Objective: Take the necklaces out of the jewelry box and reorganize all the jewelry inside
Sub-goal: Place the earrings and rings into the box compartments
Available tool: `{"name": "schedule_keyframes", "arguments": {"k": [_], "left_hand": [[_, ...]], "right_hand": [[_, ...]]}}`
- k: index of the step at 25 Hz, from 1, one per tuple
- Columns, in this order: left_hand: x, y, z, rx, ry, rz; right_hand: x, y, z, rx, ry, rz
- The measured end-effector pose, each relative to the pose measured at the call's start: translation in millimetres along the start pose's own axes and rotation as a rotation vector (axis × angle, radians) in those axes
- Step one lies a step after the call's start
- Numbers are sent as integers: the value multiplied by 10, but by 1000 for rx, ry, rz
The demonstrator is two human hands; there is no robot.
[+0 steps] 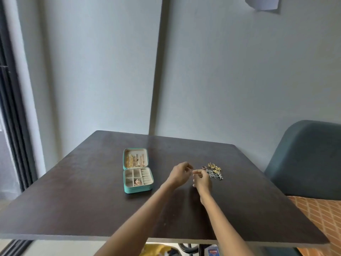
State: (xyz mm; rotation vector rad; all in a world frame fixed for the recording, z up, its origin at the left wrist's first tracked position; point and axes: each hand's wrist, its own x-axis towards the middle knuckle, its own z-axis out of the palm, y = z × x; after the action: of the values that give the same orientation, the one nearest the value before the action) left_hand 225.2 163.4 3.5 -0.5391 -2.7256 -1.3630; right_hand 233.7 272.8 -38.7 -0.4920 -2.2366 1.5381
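A teal jewelry box (137,189) lies open on the dark table (92,191). Gold necklaces (134,160) hang in its raised lid, and a pinkish piece (137,182) sits in a front compartment of the tray. To the right lies a pile of gold and silver jewelry (215,171) with a ring (203,167) at its left edge. My left hand (180,174) and my right hand (202,180) hover close together between box and pile, fingers curled, fingertips nearly meeting. They seem to pinch something thin between them; it is too small to make out.
A blue-grey chair (306,159) stands at the table's right side, with an orange patterned surface (319,217) below it. Grey walls rise behind the table. A dark window frame (11,126) runs down the left.
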Motion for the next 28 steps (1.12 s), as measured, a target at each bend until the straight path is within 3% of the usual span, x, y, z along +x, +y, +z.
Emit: {"name": "schedule_keyframes", "arguments": {"k": [5, 10, 17, 21, 28], "left_hand": [[67, 113, 581, -180, 20, -46], [283, 60, 756, -175, 109, -137], [540, -20, 818, -154, 201, -105], [594, -66, 819, -237, 208, -87], [597, -89, 844, -271, 223, -57]], "right_hand": [[327, 257, -446, -158, 209, -35], [573, 291, -599, -236, 402, -142], [1066, 234, -630, -561, 207, -232], [1120, 339, -596, -696, 171, -162], [1171, 475, -630, -415, 187, -180]]}}
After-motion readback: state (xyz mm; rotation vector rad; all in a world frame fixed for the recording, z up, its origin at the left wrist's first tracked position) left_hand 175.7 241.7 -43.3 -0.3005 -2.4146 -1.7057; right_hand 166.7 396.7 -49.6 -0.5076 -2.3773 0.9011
